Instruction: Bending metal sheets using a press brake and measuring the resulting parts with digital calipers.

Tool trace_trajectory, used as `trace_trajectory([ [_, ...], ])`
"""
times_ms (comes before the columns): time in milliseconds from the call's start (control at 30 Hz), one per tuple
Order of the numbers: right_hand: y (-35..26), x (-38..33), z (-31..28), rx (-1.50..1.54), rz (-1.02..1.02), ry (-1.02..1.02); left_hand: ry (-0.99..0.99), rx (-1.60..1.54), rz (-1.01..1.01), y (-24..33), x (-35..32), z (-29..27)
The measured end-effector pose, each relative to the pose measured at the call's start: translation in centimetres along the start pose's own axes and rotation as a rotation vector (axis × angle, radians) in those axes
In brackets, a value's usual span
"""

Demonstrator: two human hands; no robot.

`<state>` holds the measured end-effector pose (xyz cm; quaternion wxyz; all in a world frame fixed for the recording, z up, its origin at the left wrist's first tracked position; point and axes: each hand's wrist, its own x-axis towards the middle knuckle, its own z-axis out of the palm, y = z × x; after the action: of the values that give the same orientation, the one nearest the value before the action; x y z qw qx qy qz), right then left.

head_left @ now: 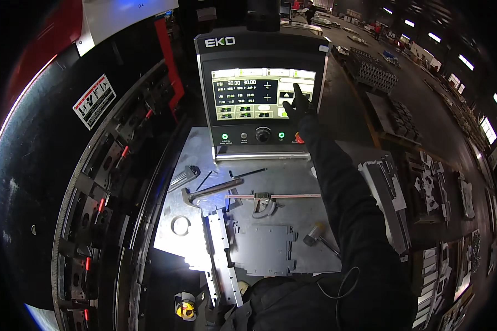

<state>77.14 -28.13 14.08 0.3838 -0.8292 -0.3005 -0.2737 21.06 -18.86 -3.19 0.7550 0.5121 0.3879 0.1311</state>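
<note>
Black-gloved right hand (300, 107) at screen (240, 91); hex keys (179, 180) in holder (191, 172).

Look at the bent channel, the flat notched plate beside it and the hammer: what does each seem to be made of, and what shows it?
Bent channel: probably sheet metal, smooth and bright, given its thin folded walls.
Flat notched plate: likely sheet metal too, matte grey with cleanly cut edges.
Hammer: head apparently metal, from its solid greyish look; the dull handle could be wood or metal.
</note>
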Motion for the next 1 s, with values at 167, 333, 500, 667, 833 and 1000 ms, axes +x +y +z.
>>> trace_trajectory([
  [167,-0.3,1.6,-1.0,-0.035,0.044,0.0,0.003,0.003,0.007,-1.9,1.1,-1.3],
  [333,-0.4,2.3,-1.7,-0.023,0.133,-0.035,0.002,0.004,0.008,-3.5,1.6,-2.1],
  [500,0.6,1.9,-1.0,-0.014,0.118,0.017,-0.004,0.007,0.001,-4.8,1.8,-2.5],
  [667,1.1,2.2,-1.4,-0.019,0.099,0.029,-0.004,0.01,-0.002,-6.0,1.8,-3.1],
  [833,-0.3,2.2,-1.7,-0.049,0.15,-0.05,0.013,0.01,-0.013,-7.1,1.2,-3.8],
  [1000,-2.2,2.1,1.6,-0.075,0.04,-0.177,0.019,0.023,-0.008,-6.7,0.1,-3.0],
])
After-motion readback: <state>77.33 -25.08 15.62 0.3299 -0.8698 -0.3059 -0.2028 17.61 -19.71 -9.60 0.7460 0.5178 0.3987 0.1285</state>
